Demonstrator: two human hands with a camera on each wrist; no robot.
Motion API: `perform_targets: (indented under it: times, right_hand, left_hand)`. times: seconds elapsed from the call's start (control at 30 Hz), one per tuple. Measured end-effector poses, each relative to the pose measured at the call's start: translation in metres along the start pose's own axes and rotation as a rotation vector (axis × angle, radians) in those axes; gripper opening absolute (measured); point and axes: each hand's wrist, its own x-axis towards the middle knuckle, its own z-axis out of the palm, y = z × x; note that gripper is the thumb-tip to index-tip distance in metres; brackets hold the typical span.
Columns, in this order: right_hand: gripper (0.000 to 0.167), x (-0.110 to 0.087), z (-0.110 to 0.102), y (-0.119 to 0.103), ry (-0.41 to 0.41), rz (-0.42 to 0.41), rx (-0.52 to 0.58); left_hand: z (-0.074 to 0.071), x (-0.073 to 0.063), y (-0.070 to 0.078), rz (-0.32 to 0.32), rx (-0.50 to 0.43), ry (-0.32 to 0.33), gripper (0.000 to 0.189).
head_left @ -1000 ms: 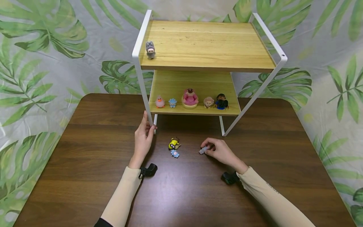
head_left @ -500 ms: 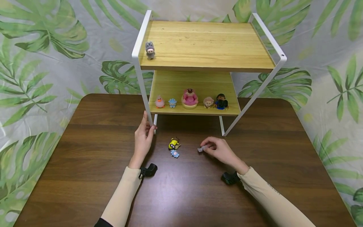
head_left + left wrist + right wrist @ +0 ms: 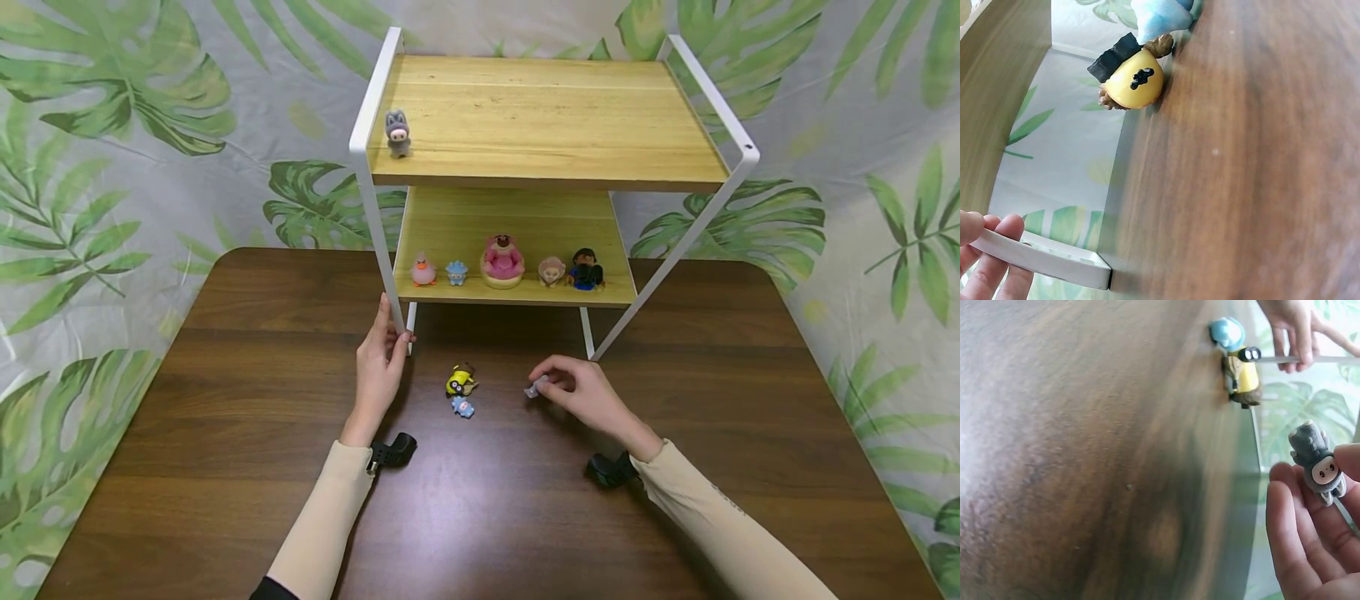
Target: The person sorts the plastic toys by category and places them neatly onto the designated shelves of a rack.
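Note:
My right hand (image 3: pixel 588 396) pinches a small grey rabbit-eared figurine (image 3: pixel 1321 464) between thumb and fingers, a little above the table. In the right wrist view its pale face shows and its ears point down toward the fingers. My left hand (image 3: pixel 377 367) grips the left white leg (image 3: pixel 1041 257) of a two-tier shelf, thumb on one side and fingers on the other. Between the hands, a yellow figurine (image 3: pixel 460 382) with black goggles and a small light-blue figurine (image 3: pixel 462 407) lie on the table, close together.
The shelf's top board (image 3: pixel 540 117) carries another grey rabbit-eared figurine (image 3: pixel 398 133) at its left front. Along the lower board (image 3: pixel 517 212) stand several figurines, among them a pink bear (image 3: pixel 502 261) in the middle. The brown table (image 3: pixel 225 467) lies beneath; a leaf-print cloth (image 3: pixel 150 192) hangs behind.
The grey figurine has turned in my right hand's fingers, and that hand has risen very slightly. My left hand stays on the shelf leg.

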Motion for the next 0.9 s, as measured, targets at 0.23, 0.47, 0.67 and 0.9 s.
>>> perform_targets:
  times: [0.23,0.47,0.67,0.9]
  right_hand:
    - [0.013,0.001,-0.004,-0.007,0.018,-0.043,0.031]
    - [0.012,0.002,-0.007,-0.011,0.013,-0.070,0.058]
    - [0.012,0.004,-0.009,-0.018,0.028,-0.064,0.106]
    - [0.013,0.006,-0.011,-0.028,0.040,-0.065,0.103]
  left_hand:
    - [0.000,0.000,0.001,0.007,0.006,0.002,0.088]
    - [0.000,0.000,0.000,0.005,0.010,-0.001,0.089]
    - [0.000,0.000,0.000,0.003,0.006,-0.002,0.089]
    - [0.001,0.000,0.001,0.007,0.008,0.008,0.088]
